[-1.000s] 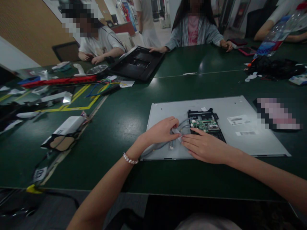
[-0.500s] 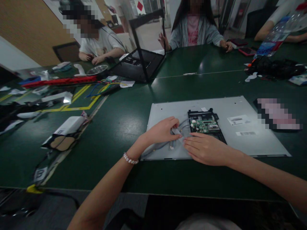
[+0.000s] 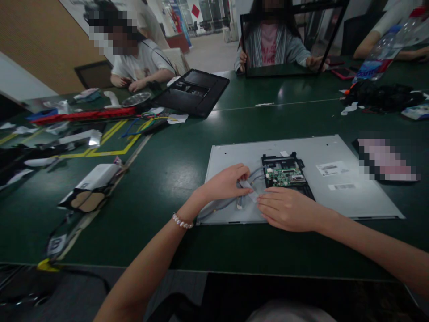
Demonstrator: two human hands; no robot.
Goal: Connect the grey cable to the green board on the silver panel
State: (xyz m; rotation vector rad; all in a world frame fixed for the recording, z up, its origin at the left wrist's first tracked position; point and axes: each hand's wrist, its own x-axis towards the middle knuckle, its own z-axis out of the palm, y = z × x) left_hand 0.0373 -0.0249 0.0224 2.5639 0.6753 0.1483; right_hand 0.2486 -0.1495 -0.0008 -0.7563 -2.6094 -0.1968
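My left hand [image 3: 228,181], with a beaded bracelet at the wrist, pinches a strip of whitish tape [image 3: 248,188] between thumb and fingers. At the tape's other end is my right hand [image 3: 284,208], its fingers together and the thumb hidden. Both hands are over the left part of a silver display panel [image 3: 335,192] lying flat on the table. Grey cables [image 3: 225,204] run beneath the tape and my left hand toward a green circuit board [image 3: 284,175] in a black frame on the panel. My right hand covers the lower part of that frame.
A phone [image 3: 387,161] lies right of the panel. At left are a white-and-black wrapped bundle [image 3: 92,188] and a red bar [image 3: 83,115]. Across the green table [image 3: 161,179] lies a black cover [image 3: 192,93]. A co-worker holds a black frame [image 3: 283,72]; a bottle [image 3: 378,53] stands far right.
The co-worker opposite has lifted the black frame off the black cover and brought it to the right, upright. My hands stay nearly in place, the tape shifting only slightly.
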